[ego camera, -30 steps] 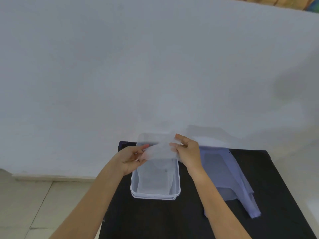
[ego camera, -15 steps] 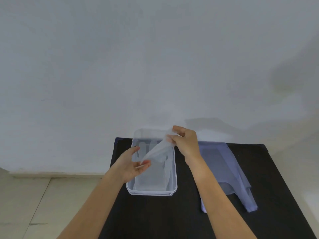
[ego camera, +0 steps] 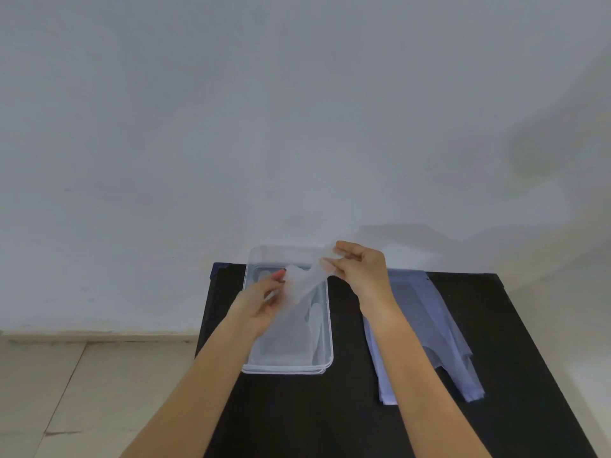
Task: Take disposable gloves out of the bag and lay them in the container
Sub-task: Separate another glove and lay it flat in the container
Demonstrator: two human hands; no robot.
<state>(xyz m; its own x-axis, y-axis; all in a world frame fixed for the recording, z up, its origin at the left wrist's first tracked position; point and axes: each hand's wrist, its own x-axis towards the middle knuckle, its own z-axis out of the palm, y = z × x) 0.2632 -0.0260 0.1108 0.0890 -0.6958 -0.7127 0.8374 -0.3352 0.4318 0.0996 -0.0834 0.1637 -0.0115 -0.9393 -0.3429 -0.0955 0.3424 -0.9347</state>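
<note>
A clear plastic container (ego camera: 325,361) sits on the black table (ego camera: 330,418), left of centre. Above it both hands hold one thin translucent disposable glove (ego camera: 302,292), stretched slantwise. My right hand (ego camera: 360,269) pinches its upper end over the container's far right corner. My left hand (ego camera: 261,302) grips its lower part over the container's left side. Other pale gloves lie flat inside the container (ego camera: 291,345). The bluish plastic bag (ego camera: 426,328) lies flat on the table to the right, partly hidden by my right forearm.
A white wall (ego camera: 297,127) rises directly behind the table. Tiled floor (ego camera: 82,391) shows to the left, below the table's left edge. Bare black tabletop lies in front of the container and the bag.
The glove was held level between both hands, then tilted. My right hand has kept the upper end high while my left hand shifted its grip along the glove's lower part over the container.
</note>
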